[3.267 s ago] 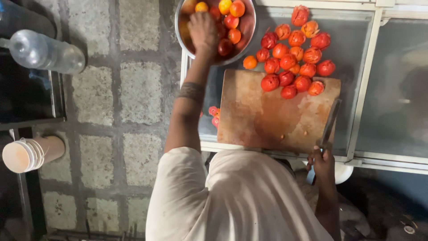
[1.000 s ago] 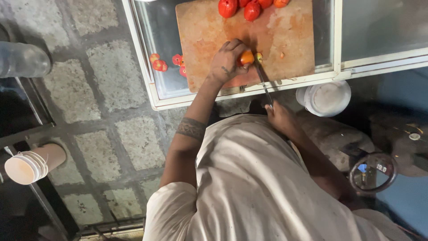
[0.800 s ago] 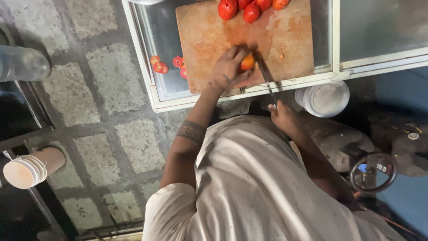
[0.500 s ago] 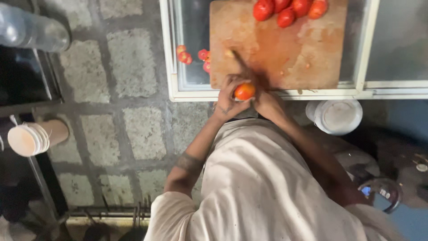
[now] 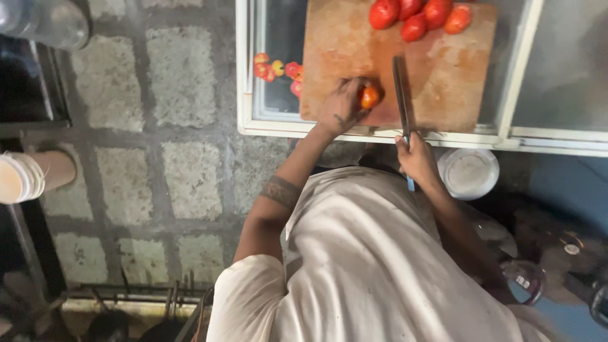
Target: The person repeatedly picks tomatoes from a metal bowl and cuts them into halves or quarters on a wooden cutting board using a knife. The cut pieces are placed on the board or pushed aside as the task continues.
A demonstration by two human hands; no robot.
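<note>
Fingers of our left hand [image 5: 342, 104] curl over a small orange-red tomato [image 5: 369, 97], pinning it near the front-left corner of the wooden cutting board [image 5: 437, 88]. Grip = closed on the fruit, knuckles up, thumb side hidden so can't tell exactly where the thumb sits.

Right hand [image 5: 415, 158] is wrapped tight round the knife [image 5: 399, 88] handle, just off the board's near edge. Blade lies flat-ish along the board, tip pointing away from us, just right of the tomato, not touching it afaict.

Other stuff: pile of red tomatoes [image 5: 418, 16] at the far edge of the board, well apart from the hands. Few cut bits / small tomatoes [image 5: 278, 69] on the glass counter [image 5: 544, 95] left of the board. White bowl [image 5: 468, 172] below the counter edge, near the right hand.

Doing the cut well, imo:
- keep fingertips tucked back, knuckles toward the blade
- tomato is close to the board's front edge, so we nudge it inward a bit before cutting, else it may roll off
- bring the blade square over the fruit, slice w/ a draw, no pressing; skin is slick
- board looks wet w/ juice, so we hold the fruit firm, not crushing

Risk: blade slipping off the skin toward the left fingers.
</note>
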